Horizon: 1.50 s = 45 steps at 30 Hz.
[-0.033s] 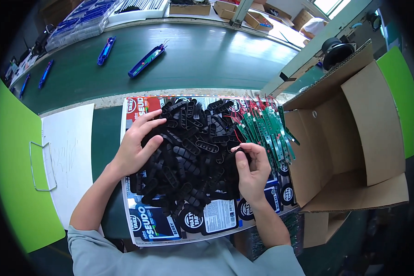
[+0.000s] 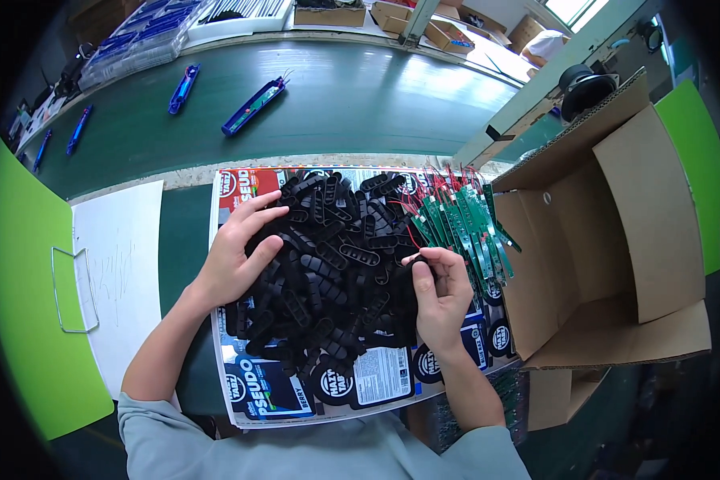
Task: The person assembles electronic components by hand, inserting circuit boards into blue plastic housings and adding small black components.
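A heap of small black oval parts with slots [image 2: 320,268] covers the middle of a printed sheet [image 2: 384,376] in front of me. My left hand [image 2: 236,256] rests at the heap's left edge, fingers and thumb apart, holding nothing. On the heap's right side, my right hand [image 2: 442,296] is closed, its thumb and index finger pinched together. Whatever lies in that pinch is too small and dark to make out. Just beyond it lies a bundle of narrow green circuit boards [image 2: 464,228] with red wires, one wire running down close to my fingertips.
Beyond the sheet runs a green conveyor belt [image 2: 360,104] carrying blue casings, one holding a board [image 2: 254,106]. An open cardboard box [image 2: 592,240] stands at the right. At the left are a white paper [image 2: 120,280] and a lime-green panel [image 2: 36,320] with a wire handle.
My right thumb and index finger have shifted very slightly. The left hand, the heap and the boards stay as they were.
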Each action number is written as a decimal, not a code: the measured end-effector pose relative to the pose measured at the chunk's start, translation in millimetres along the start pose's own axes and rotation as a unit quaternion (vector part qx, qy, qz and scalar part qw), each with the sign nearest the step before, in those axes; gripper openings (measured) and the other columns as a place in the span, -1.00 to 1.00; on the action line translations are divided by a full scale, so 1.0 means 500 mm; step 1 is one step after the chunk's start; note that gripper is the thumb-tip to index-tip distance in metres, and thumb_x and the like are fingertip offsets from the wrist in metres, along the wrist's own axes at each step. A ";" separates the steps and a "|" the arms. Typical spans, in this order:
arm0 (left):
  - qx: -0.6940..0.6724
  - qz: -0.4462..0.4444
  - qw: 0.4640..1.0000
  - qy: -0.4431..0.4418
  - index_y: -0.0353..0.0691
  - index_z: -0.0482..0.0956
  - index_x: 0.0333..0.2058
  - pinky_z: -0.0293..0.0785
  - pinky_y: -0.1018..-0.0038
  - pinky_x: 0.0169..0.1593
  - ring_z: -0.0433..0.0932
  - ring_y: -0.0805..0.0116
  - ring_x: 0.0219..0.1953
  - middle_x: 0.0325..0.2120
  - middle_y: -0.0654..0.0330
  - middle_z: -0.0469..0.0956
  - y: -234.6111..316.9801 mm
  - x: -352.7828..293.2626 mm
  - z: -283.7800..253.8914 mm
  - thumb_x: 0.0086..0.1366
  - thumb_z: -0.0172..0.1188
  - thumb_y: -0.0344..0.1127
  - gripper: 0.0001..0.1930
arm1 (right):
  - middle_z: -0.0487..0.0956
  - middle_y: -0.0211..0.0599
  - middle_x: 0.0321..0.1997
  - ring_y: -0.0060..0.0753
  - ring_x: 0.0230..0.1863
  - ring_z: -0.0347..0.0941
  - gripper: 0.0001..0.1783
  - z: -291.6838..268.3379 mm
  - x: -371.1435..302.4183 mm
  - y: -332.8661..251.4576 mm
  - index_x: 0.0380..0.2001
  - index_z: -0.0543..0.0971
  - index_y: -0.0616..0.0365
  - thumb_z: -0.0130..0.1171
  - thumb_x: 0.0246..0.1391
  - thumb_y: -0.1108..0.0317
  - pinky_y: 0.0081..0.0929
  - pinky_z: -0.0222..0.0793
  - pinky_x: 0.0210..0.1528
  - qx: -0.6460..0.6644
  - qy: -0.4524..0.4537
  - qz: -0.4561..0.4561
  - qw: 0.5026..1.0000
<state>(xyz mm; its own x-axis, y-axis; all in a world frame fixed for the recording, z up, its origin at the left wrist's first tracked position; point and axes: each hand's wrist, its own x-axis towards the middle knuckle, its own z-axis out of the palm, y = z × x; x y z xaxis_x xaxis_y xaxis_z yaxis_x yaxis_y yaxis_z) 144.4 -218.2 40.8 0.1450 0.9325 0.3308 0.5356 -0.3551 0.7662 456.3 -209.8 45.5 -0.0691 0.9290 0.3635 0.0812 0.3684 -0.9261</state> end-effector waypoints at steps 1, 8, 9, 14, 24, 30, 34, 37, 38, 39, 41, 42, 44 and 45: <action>0.000 0.001 1.000 -0.001 -0.31 0.55 0.18 0.22 0.11 0.42 0.36 -0.08 0.37 0.32 -0.08 0.41 0.002 0.001 0.000 0.45 0.18 -0.07 -0.51 | 0.62 -0.32 -0.17 -0.62 -0.17 0.52 -0.79 -0.003 0.002 -0.001 0.01 0.53 0.27 0.18 0.34 0.54 -0.64 0.42 -0.10 0.000 0.001 0.000 1.000; 0.006 -0.002 1.000 0.002 -0.31 0.56 0.16 0.22 0.12 0.41 0.37 -0.07 0.36 0.31 -0.07 0.42 0.004 -0.002 0.000 0.43 0.19 -0.13 -0.54 | 0.60 -0.31 -0.22 -0.53 -0.19 0.63 -0.79 -0.001 0.003 -0.010 0.07 0.48 0.25 0.05 0.43 0.48 -0.61 0.49 -0.12 0.055 0.013 0.049 0.997; 0.012 -0.005 1.000 0.002 -0.31 0.56 0.15 0.22 0.13 0.41 0.37 -0.07 0.35 0.30 -0.07 0.42 0.005 -0.003 -0.002 0.42 0.19 -0.14 -0.55 | 0.60 -0.31 -0.22 -0.53 -0.19 0.63 -0.79 -0.002 0.003 -0.012 0.07 0.48 0.25 0.05 0.43 0.48 -0.61 0.49 -0.12 0.051 0.013 0.046 0.998; 0.003 -0.005 1.000 0.005 -0.32 0.57 0.14 0.22 0.13 0.41 0.38 -0.06 0.35 0.29 -0.07 0.43 0.010 -0.002 -0.003 0.42 0.20 -0.15 -0.56 | 0.55 -0.27 -0.08 -0.48 -0.22 0.63 -0.80 -0.015 0.007 -0.005 0.05 0.50 0.25 0.01 0.45 0.48 -0.55 0.52 -0.14 0.036 0.025 0.005 0.999; 0.000 -0.002 1.000 0.007 -0.32 0.57 0.14 0.23 0.12 0.41 0.37 -0.09 0.35 0.29 -0.08 0.43 0.003 -0.004 -0.002 0.43 0.20 -0.14 -0.56 | 0.61 -0.32 -0.17 -0.70 -0.45 0.42 -0.81 -0.006 0.003 -0.014 0.02 0.56 0.26 0.04 0.45 0.45 -0.68 0.42 -0.42 -0.013 0.042 0.033 0.998; -0.002 -0.003 1.000 0.009 -0.32 0.57 0.14 0.23 0.12 0.41 0.38 -0.09 0.34 0.29 -0.08 0.43 0.003 -0.003 -0.001 0.42 0.21 -0.15 -0.56 | 0.60 -0.36 -0.20 -0.73 -0.47 0.42 -0.81 -0.015 0.002 -0.016 0.00 0.56 0.24 0.06 0.45 0.41 -0.72 0.38 -0.53 -0.034 0.040 0.073 0.996; -0.001 -0.001 1.000 0.009 -0.33 0.57 0.13 0.24 0.12 0.40 0.38 -0.10 0.34 0.28 -0.10 0.43 0.004 -0.003 -0.002 0.41 0.21 -0.17 -0.57 | 0.58 -0.34 -0.14 -0.68 -0.45 0.48 -0.79 -0.010 0.004 -0.012 0.05 0.53 0.25 0.07 0.43 0.44 -0.70 0.41 -0.49 0.012 0.028 0.066 0.997; 0.000 -0.002 1.000 0.012 -0.34 0.57 0.13 0.25 0.12 0.40 0.38 -0.10 0.34 0.28 -0.10 0.43 0.006 -0.005 -0.004 0.41 0.21 -0.18 -0.57 | 0.54 -0.30 -0.06 -0.62 -0.41 0.54 -0.72 -0.001 0.007 -0.013 0.13 0.47 0.27 0.08 0.39 0.51 -0.70 0.44 -0.43 0.040 0.016 0.050 0.998; 0.000 -0.003 1.000 0.012 -0.34 0.57 0.13 0.25 0.12 0.40 0.38 -0.10 0.34 0.28 -0.10 0.43 0.006 -0.005 -0.004 0.41 0.21 -0.18 -0.57 | 0.55 -0.30 -0.10 -0.62 -0.37 0.55 -0.69 0.001 0.007 -0.018 0.15 0.46 0.27 0.07 0.38 0.55 -0.66 0.49 -0.37 0.033 0.018 0.056 0.998; 0.000 0.000 1.000 0.011 -0.34 0.57 0.13 0.25 0.12 0.40 0.38 -0.10 0.34 0.28 -0.10 0.43 0.004 -0.004 -0.002 0.41 0.21 -0.19 -0.57 | 0.56 -0.31 -0.14 -0.63 -0.32 0.56 -0.65 0.002 0.006 -0.021 0.18 0.44 0.26 0.05 0.36 0.59 -0.62 0.55 -0.30 0.025 0.023 0.062 0.998; -0.002 0.002 1.000 0.009 -0.34 0.57 0.13 0.25 0.12 0.40 0.38 -0.10 0.34 0.28 -0.10 0.43 0.002 -0.005 0.001 0.41 0.21 -0.19 -0.58 | 0.55 -0.30 -0.12 -0.62 -0.31 0.56 -0.64 0.001 0.005 -0.020 0.18 0.44 0.27 0.06 0.34 0.61 -0.64 0.53 -0.29 0.029 0.023 0.064 0.997; -0.002 0.001 1.000 0.011 -0.34 0.57 0.12 0.25 0.12 0.40 0.38 -0.10 0.34 0.28 -0.10 0.43 0.005 -0.004 0.000 0.40 0.21 -0.20 -0.58 | 0.55 -0.29 -0.09 -0.62 -0.30 0.56 -0.62 0.001 0.007 -0.021 0.19 0.43 0.27 0.06 0.32 0.63 -0.65 0.51 -0.28 0.036 0.021 0.064 0.997; -0.002 0.000 1.000 0.012 -0.34 0.57 0.12 0.25 0.13 0.40 0.38 -0.10 0.34 0.28 -0.10 0.43 0.009 -0.004 -0.003 0.40 0.21 -0.20 -0.58 | 0.55 -0.28 -0.08 -0.62 -0.31 0.56 -0.61 -0.004 0.005 -0.012 0.19 0.43 0.27 0.07 0.32 0.63 -0.67 0.49 -0.28 0.025 0.011 0.056 0.998; 0.000 0.000 1.000 0.011 -0.35 0.57 0.12 0.25 0.13 0.40 0.38 -0.10 0.34 0.28 -0.10 0.43 0.009 -0.004 -0.003 0.40 0.21 -0.21 -0.58 | 0.55 -0.28 -0.07 -0.62 -0.31 0.56 -0.61 -0.006 0.003 -0.006 0.19 0.44 0.26 0.09 0.31 0.63 -0.68 0.47 -0.28 0.011 0.003 0.049 0.999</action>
<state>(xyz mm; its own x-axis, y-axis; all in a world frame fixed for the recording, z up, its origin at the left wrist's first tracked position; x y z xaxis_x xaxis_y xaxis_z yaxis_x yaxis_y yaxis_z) 145.4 -221.6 44.2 0.1266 0.9310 0.3423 0.5349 -0.3547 0.7669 459.1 -209.4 49.4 -0.0565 0.9607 0.2719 0.0647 0.2753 -0.9592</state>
